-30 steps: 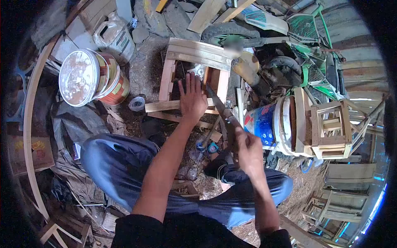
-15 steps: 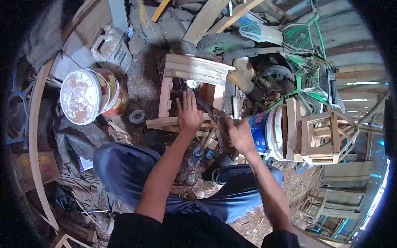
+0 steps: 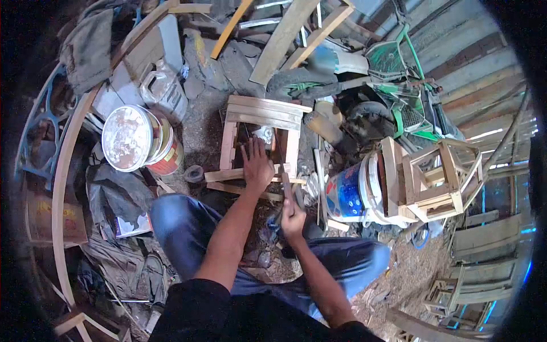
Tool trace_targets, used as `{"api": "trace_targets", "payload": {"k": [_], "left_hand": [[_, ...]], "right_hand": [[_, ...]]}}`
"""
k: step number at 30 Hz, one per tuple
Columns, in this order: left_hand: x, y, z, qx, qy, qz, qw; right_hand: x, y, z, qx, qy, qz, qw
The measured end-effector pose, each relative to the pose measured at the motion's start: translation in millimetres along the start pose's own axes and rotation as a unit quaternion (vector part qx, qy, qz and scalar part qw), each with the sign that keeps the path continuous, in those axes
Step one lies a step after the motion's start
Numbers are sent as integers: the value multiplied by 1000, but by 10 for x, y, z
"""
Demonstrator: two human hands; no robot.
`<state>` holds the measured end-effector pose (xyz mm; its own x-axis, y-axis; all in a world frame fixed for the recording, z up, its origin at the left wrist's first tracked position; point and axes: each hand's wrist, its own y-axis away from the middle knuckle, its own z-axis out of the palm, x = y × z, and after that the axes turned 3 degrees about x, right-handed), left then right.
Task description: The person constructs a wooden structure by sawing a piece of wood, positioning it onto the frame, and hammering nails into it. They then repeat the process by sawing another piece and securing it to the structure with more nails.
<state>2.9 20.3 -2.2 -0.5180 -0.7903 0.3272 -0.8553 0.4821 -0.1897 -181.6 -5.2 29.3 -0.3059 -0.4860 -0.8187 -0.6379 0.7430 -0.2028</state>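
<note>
A small wooden frame (image 3: 265,113) with slats across its far side lies on the ground in front of me. My left hand (image 3: 258,170) rests on the near part of this frame, its fingers apart and pointing into the opening. To its right, my right hand (image 3: 293,219) is wrapped round a long narrow tool (image 3: 286,183), whose thin dark far end reaches over the frame's near right corner. Exactly what kind of tool it is cannot be made out. Loose wooden strips (image 3: 245,191) lie just below the frame.
Lidded buckets (image 3: 124,138) and a dirty jug (image 3: 163,91) stand at left. At right, a blue bucket (image 3: 346,192) is beside a wooden stool-like frame (image 3: 436,181). Planks (image 3: 283,43) and a green-framed motorbike (image 3: 399,108) are beyond.
My right hand has moved left and nearer to my body, and the tool now points more straight away from me. My left hand stays at the frame. The view has shifted slightly.
</note>
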Motion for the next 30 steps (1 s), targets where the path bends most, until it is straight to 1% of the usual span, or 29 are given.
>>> {"api": "trace_targets", "payload": {"k": [1, 3, 4, 5, 7, 8, 9, 10, 11, 12, 13, 14, 15, 17, 18, 19, 20, 22, 23, 24, 25, 26, 27, 28, 29, 30], "left_hand": [[9, -11, -13, 5, -2, -5, 1000], [38, -15, -29, -33, -2, -20, 999], [25, 6, -75, -54, -22, -4, 998], [15, 36, -40, -58, -25, -7, 998], [-2, -2, 48, -49, -52, 5, 997], [29, -7, 7, -60, -59, -2, 996], [38, -25, 12, -62, -61, 0, 996], [32, -11, 39, -49, -67, 3, 997], [25, 13, 60, -36, -75, 6, 997], [14, 27, 85, -24, -62, 8, 998], [15, 45, 77, -26, -66, 13, 997], [16, 39, 51, -24, -64, 14, 998], [10, 18, 41, -22, -60, 14, 998], [-2, 3, 79, -15, -48, 17, 999], [-12, 8, 103, -8, -32, 16, 999], [-19, 30, 97, -10, -32, 15, 999], [-10, 42, 61, -6, -40, 18, 999], [-2, 30, 34, -1, -46, 21, 999], [2, 13, 36, -10, -39, 16, 999], [11, 4, 38, -20, -32, 12, 999], [20, 27, 31, -23, -31, 12, 999], [21, 33, 15, -29, -28, 10, 999], [29, 22, -1, -31, -26, 11, 999], [21, 25, 46, -29, -27, 17, 999], [-8, 24, 138, -28, -26, 10, 999], [-26, 3, 116, -25, -26, 2, 999]], "right_hand": [[-38, 17, 59, -4, -3, -6, 1000], [-93, 97, 90, 30, 16, -28, 999], [-79, 100, 44, 1, 37, -9, 999], [-76, 59, -14, -3, 36, -6, 999], [-123, -137, -140, -3, -20, -32, 999], [-336, -264, -271, -20, 14, 1, 1000], [-416, -445, -336, -55, 55, 47, 996], [-676, -670, -418, -108, 18, 87, 990], [-809, -911, -417, -144, 16, 67, 987], [-807, -1199, -339, -184, 52, 117, 975], [-866, -1461, -256, -211, 107, 128, 963], [-1046, -1662, -219, -244, 58, 165, 954], [-918, -1916, -47, -242, 54, 166, 954], [-461, -2264, 292, -309, 57, 37, 949], [-630, -2187, 180, -308, 57, 39, 949], [-1000, -2006, -46, -268, 44, 117, 955], [-1215, -1829, -198, -225, 32, 190, 955], [-844, -1591, -361, -241, 131, 131, 953], [-658, -1307, -425, -203, 110, 69, 971], [-658, -981, -477, -135, 14, 163, 977], [-428, -661, -386, -50, -11, 134, 990], [-209, -400, -360, -81, -35, 144, 986], [-46, -138, -189, 0, -71, 90, 993], [36, 5, -127, -19, -71, 99, 992], [112, 58, -27, 32, -23, 27, 999], [45, 39, -22, 11, -46, 72, 996]]}}
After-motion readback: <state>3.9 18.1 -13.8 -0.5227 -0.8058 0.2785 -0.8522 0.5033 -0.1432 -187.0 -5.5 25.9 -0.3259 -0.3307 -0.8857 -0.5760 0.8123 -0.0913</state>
